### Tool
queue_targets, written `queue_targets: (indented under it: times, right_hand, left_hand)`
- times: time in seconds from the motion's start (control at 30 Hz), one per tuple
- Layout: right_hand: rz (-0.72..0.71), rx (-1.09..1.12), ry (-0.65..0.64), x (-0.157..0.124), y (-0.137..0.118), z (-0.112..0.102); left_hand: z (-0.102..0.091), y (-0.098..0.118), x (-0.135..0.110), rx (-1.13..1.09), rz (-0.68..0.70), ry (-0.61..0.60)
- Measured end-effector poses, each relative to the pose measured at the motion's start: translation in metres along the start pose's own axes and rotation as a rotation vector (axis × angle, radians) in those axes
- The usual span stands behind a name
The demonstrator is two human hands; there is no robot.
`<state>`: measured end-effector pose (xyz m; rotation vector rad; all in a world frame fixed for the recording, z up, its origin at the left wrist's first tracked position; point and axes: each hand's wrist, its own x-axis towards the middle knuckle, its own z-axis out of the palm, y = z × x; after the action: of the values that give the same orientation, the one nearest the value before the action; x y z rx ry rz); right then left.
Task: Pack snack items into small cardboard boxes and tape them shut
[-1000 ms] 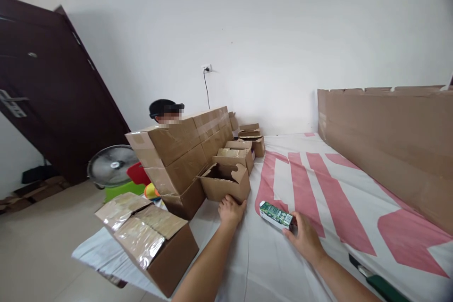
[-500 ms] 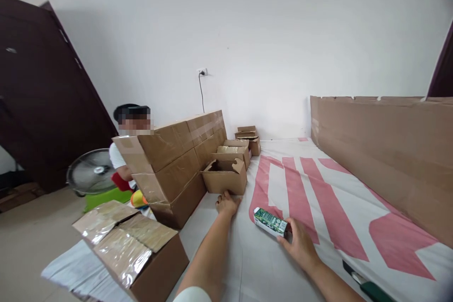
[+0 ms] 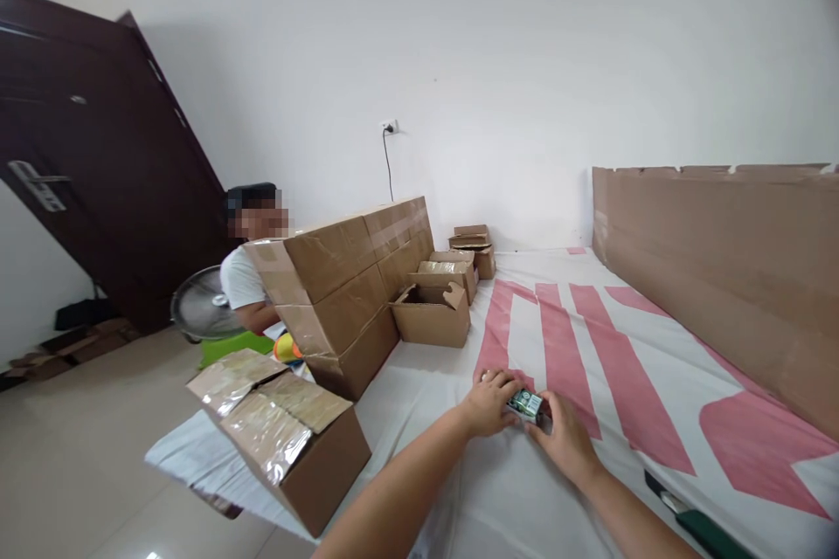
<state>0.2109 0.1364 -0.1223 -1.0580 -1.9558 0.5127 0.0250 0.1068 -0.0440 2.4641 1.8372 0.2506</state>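
A small green and white carton (image 3: 525, 403) lies on the white and pink sheet (image 3: 590, 349) in front of me. My left hand (image 3: 488, 403) is curled over its left end and my right hand (image 3: 565, 438) grips its right end, so both hands hold it between them. Only the carton's near end shows. An open small cardboard box (image 3: 433, 320) stands a little beyond my hands, apart from them.
Stacked large cardboard boxes (image 3: 341, 288) line the left edge. A taped box (image 3: 288, 441) sits at the near left corner. A tall cardboard sheet (image 3: 714, 262) borders the right. A green-handled tool (image 3: 695, 520) lies near right. Another person (image 3: 249, 262) sits behind the boxes by a fan (image 3: 200, 306).
My left hand left the spot by the open small box and came back onto the carton. The carton now sits end-on between both hands. The other person rose into fuller view.
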Motion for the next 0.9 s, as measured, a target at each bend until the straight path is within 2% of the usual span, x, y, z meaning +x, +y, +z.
queue_targets:
  times: [0.07, 0.13, 0.2, 0.27, 0.33, 0.4, 0.47, 0.53, 0.6, 0.67, 0.73, 0.77, 0.8, 0.83, 0.9]
  right_hand:
    - [0.012, 0.037, -0.006, 0.0, 0.0, -0.002]
    - [0.024, 0.075, -0.014, 0.001, -0.001, -0.003]
    - [0.033, 0.092, -0.023, 0.002, -0.001, -0.004]
    - [0.037, 0.088, -0.023, 0.002, 0.0, -0.004]
    - [0.033, 0.087, -0.02, 0.003, 0.002, -0.004]
    - [0.036, 0.093, -0.035, 0.003, 0.005, -0.003]
    - [0.048, 0.101, -0.068, 0.003, 0.009, -0.003]
    - [0.067, 0.093, -0.096, 0.003, 0.013, -0.002]
    - [0.071, 0.079, -0.108, 0.003, 0.016, -0.001]
    - [0.054, 0.069, -0.113, 0.004, 0.018, -0.001]
    - [0.019, 0.061, -0.115, 0.005, 0.018, 0.0]
    - [0.003, 0.048, -0.114, 0.005, 0.018, 0.0]
    - [-0.009, 0.03, -0.112, 0.005, 0.017, 0.0]
    - [-0.021, 0.009, -0.112, 0.005, 0.016, 0.0]
    - [-0.044, -0.033, -0.116, 0.005, 0.015, 0.001]
  left_hand:
    - [-0.005, -0.004, 0.0, 0.019, 0.007, -0.047]
    - [-0.015, -0.02, 0.0, 0.051, -0.06, -0.072]
    - [-0.028, -0.039, 0.0, 0.095, -0.191, -0.055]
    - [-0.037, -0.051, -0.003, 0.144, -0.365, 0.011]
    - [-0.04, -0.049, -0.012, 0.176, -0.517, 0.087]
    - [-0.036, -0.032, -0.028, 0.179, -0.574, 0.122]
    - [-0.03, -0.004, -0.05, 0.159, -0.516, 0.122]
    - [-0.031, 0.024, -0.08, 0.125, -0.37, 0.128]
    - [-0.044, 0.039, -0.115, 0.012, -0.047, 0.24]
    - [-0.069, 0.037, -0.152, -0.006, 0.017, 0.457]
    - [-0.098, 0.018, -0.187, 0.081, -0.154, 0.68]
    - [-0.111, 0.005, -0.202, 0.13, -0.3, 0.746]
    - [-0.121, -0.009, -0.216, 0.169, -0.47, 0.763]
    - [-0.128, -0.023, -0.23, 0.191, -0.648, 0.744]
    - [-0.128, -0.046, -0.253, 0.134, -0.922, 0.571]
